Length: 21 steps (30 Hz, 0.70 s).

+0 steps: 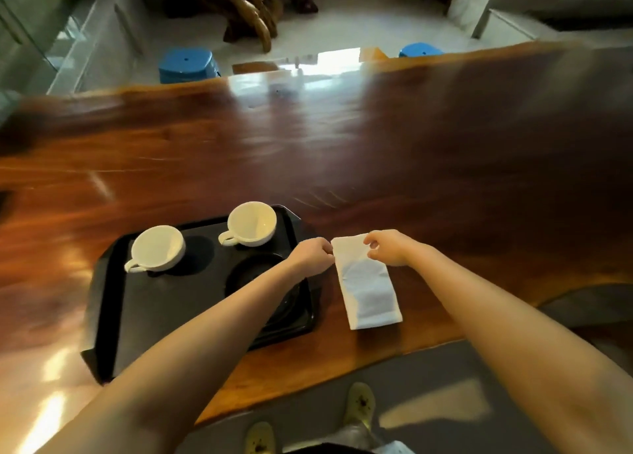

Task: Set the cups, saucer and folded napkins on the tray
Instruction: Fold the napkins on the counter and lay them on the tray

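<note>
Napkin (366,280) far corners in both hands' (313,255) (388,248) grip.

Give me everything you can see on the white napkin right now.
The napkin is white, looks like soft paper or cloth, and is folded into a long rectangle with faint creases. It lies flat on the wooden table, just right of the black tray, not on it, its long side running away from the person. The left hand pinches its far left corner and the right hand its far right edge. Nothing else touches it.
</note>
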### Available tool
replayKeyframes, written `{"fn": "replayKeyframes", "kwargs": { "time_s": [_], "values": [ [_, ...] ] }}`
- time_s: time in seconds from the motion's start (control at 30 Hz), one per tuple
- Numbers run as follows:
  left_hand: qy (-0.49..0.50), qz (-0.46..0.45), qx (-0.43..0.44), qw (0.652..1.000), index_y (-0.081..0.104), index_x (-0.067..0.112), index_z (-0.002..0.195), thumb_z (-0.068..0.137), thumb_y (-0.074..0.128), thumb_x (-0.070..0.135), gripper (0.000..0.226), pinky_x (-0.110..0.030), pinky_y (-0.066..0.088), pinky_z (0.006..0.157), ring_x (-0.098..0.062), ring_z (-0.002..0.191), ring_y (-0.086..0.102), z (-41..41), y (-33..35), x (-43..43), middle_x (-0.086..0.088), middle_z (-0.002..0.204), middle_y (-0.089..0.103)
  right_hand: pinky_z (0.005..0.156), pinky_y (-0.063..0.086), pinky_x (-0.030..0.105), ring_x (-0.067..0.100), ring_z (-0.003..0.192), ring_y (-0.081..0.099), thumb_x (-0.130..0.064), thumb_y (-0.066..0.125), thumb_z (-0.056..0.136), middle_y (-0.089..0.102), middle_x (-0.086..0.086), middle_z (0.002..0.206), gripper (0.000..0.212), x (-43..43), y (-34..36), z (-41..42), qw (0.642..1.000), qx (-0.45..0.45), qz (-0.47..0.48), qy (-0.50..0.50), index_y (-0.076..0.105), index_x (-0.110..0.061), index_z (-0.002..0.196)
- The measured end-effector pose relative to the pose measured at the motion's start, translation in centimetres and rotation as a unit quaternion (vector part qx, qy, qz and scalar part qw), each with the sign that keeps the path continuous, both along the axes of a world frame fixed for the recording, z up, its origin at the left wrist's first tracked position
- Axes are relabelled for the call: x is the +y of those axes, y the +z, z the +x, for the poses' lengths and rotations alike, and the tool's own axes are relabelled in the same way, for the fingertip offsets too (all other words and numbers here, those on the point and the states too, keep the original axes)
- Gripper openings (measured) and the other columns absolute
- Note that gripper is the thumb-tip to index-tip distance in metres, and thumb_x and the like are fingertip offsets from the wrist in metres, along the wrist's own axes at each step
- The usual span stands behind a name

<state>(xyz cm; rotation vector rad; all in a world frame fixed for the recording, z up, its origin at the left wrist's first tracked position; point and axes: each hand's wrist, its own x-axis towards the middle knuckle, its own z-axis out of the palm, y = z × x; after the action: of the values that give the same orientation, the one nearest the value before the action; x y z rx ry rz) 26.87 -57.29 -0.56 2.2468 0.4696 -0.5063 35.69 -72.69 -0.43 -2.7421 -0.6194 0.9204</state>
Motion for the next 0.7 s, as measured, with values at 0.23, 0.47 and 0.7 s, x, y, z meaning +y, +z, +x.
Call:
{"fn": "replayKeyframes", "kwargs": {
  "time_s": [0.23,0.47,0.7],
  "values": [
    [0.124,0.025,-0.030,0.992,0.043,0.010,0.136,0.091,0.045,0.012,0.045,-0.037,0.043,0.098,-0.028,0.125,0.047,2.1,-5.9,-6.1,-0.012,0.136,0.051,0.105,0.042,0.040,0.025,0.130,0.043,-0.016,0.050,0.093,0.047,0.006,0.141,0.045,-2.1,-4.8,4.8,0.993,-0.046,0.031,0.106,0.042,-0.016,0.137],
    [0.195,0.136,-0.055,0.970,0.038,0.014,0.139,0.091,0.048,0.009,0.048,-0.036,0.033,0.113,-0.025,0.138,0.032,-0.6,-11.2,-11.1,-0.010,0.147,0.038,0.104,0.034,0.043,0.028,0.132,0.033,-0.022,0.046,0.096,0.039,0.005,0.146,0.046,-1.6,-9.5,6.0,0.977,-0.095,0.064,0.180,0.035,-0.015,0.140],
    [0.359,0.000,-0.060,0.931,0.033,0.012,0.141,0.089,0.057,0.017,0.058,-0.032,0.042,0.103,-0.023,0.127,0.042,2.7,-10.6,-9.4,-0.008,0.142,0.037,0.091,0.043,0.038,0.029,0.116,0.044,-0.015,0.062,0.086,0.048,0.010,0.127,0.045,-0.5,-10.5,8.5,0.989,-0.034,0.063,0.132,0.045,-0.017,0.129]
  ]
}}
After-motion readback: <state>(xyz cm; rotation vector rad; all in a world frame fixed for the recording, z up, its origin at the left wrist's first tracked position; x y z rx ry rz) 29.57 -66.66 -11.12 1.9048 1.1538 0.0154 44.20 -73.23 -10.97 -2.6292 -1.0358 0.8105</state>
